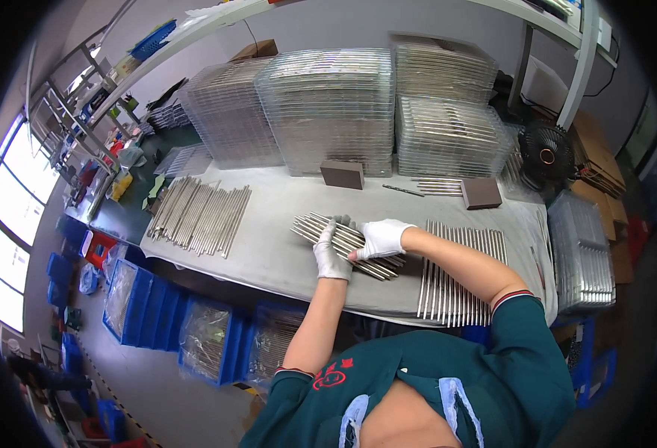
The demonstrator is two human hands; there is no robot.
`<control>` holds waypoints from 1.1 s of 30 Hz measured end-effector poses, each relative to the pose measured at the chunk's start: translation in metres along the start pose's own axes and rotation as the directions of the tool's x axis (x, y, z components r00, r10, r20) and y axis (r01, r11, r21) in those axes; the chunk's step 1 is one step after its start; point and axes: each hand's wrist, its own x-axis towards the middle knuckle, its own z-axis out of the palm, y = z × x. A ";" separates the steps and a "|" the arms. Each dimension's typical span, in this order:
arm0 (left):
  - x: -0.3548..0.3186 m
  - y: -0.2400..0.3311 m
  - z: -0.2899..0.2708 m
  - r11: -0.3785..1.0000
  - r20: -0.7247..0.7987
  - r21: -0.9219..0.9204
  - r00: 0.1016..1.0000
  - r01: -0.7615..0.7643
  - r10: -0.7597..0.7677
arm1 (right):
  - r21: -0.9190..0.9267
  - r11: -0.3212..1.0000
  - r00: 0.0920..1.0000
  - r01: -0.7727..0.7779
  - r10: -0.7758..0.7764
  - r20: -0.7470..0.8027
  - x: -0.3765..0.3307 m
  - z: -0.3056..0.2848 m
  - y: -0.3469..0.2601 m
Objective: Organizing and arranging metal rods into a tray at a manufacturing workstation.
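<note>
a bundle of slim silvery metal rods (349,240) is held by the white-gloved left hand (331,255) and white-gloved right hand (384,238), both curled around it

A loose bundle of slender, silvery metal rods (349,240) is held at the grey-covered worktop (272,265), slanted from upper left to lower right, its ends left uneven.
</note>
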 end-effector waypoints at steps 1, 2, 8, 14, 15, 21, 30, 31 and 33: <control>0.001 0.000 -0.001 0.999 -0.009 -0.032 1.000 -0.018 0.018 | -0.007 1.000 1.000 -0.010 0.010 0.002 0.002 0.001 -0.003; 0.001 0.000 0.000 0.997 -0.016 -0.065 0.999 -0.036 0.035 | -0.016 1.000 1.000 -0.022 0.022 0.003 0.002 0.001 -0.005; 0.006 -0.001 -0.006 0.994 0.105 -0.105 0.994 -0.002 0.014 | 0.382 0.924 0.998 0.037 -0.017 -0.055 0.016 0.014 0.022; 0.007 -0.001 -0.002 0.997 0.028 -0.067 0.999 0.040 -0.038 | 0.305 0.951 0.958 -0.051 0.133 -0.253 0.003 0.003 0.027; 0.005 0.000 0.001 0.999 0.000 -0.014 0.999 0.038 -0.038 | 0.326 0.944 0.954 -0.050 0.142 -0.264 0.003 0.002 0.033; 0.013 -0.004 -0.007 0.999 -0.023 -0.012 0.999 -0.031 0.031 | 0.841 0.476 0.878 0.257 0.248 -0.409 -0.009 -0.020 0.030; 0.013 -0.004 -0.006 0.998 0.009 -0.054 1.000 0.013 -0.013 | 0.761 0.574 0.858 0.304 0.182 -0.480 -0.013 0.011 0.066; 0.010 -0.004 -0.006 0.998 0.009 -0.048 0.999 0.051 -0.050 | 0.760 0.574 0.856 0.304 0.186 -0.482 -0.018 0.007 0.066; 0.010 -0.005 -0.008 0.998 0.018 -0.048 0.999 0.027 -0.027 | 0.685 0.683 0.893 0.252 0.109 -0.437 -0.030 -0.011 0.059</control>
